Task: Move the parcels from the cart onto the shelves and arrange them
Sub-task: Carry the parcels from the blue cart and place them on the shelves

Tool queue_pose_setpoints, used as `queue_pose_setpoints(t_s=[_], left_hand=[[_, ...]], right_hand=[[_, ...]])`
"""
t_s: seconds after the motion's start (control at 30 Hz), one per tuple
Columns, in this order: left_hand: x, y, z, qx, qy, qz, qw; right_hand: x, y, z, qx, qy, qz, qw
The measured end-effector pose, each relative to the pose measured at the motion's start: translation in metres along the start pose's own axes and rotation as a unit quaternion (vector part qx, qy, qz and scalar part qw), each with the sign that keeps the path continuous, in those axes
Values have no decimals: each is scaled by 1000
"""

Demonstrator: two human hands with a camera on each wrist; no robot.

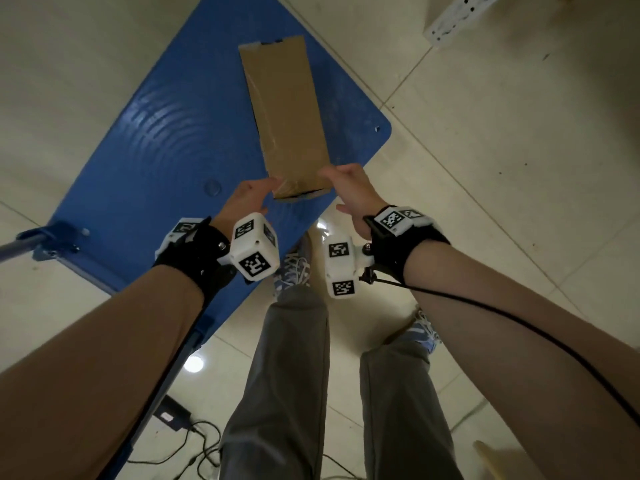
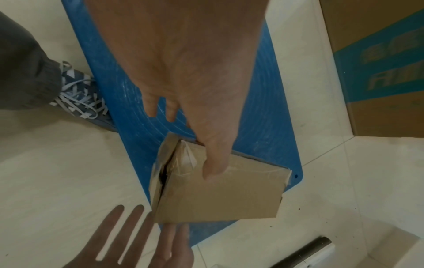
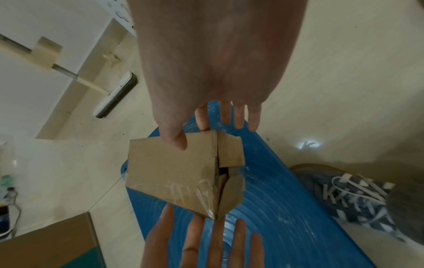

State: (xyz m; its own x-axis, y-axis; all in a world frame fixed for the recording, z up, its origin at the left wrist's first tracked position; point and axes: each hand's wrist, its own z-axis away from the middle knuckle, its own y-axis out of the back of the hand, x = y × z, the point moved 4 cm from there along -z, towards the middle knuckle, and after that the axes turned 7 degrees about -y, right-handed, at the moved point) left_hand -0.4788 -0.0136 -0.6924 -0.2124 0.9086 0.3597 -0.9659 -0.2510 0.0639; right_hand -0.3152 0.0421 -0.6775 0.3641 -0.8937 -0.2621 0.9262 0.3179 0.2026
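Note:
A long, flat brown cardboard parcel [image 1: 284, 116] lies on the blue cart deck [image 1: 156, 150], its near end toward me. My left hand [image 1: 251, 197] is at the near left corner and my right hand [image 1: 346, 181] at the near right corner. In the left wrist view the left thumb [image 2: 215, 163] lies on the parcel [image 2: 218, 195] top. The right hand [image 2: 137, 244] shows spread, straight fingers there. In the right wrist view the right thumb [image 3: 176, 141] touches the parcel [image 3: 165, 172], and the left hand [image 3: 206, 244] has straight fingers at its corner. The parcel's end flaps gape.
The cart handle [image 1: 20, 244] sticks out at the left. My shoes [image 1: 294, 268] stand against the cart edge. A power adapter with cables [image 1: 173, 415] lies on the tiled floor. A white perforated shelf post [image 1: 457, 15] is far right. A large printed carton [image 2: 378, 72] and a mop [image 3: 114, 98] stand nearby.

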Motion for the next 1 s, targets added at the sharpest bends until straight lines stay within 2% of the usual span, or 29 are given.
queue_pose_setpoints(t_s=[0.17,0.3,0.4,0.6,0.67,0.87,1.0], left_hand=[[-1,0,10,19,-5,-5,1000],[2,-8,20,18,-30,-18,999],[0,-12,23,13,-36,-33,999],[-6,-23,36,15,-13,-11,1000],[-6,-28,44,23,-12,-12,1000],[9,-81,100,-77,20,-32,996],[-4,-97,98,-107,55,-54,991]], right_hand=[[3,2,19,-26,-2,-62,998],[18,9,19,-44,-59,-59,996],[29,17,18,-38,-68,-48,996],[45,30,24,-83,-71,-187,976],[48,32,30,-93,-67,-203,972],[86,54,52,-118,-103,-242,958],[120,77,71,-119,-140,-255,949]])
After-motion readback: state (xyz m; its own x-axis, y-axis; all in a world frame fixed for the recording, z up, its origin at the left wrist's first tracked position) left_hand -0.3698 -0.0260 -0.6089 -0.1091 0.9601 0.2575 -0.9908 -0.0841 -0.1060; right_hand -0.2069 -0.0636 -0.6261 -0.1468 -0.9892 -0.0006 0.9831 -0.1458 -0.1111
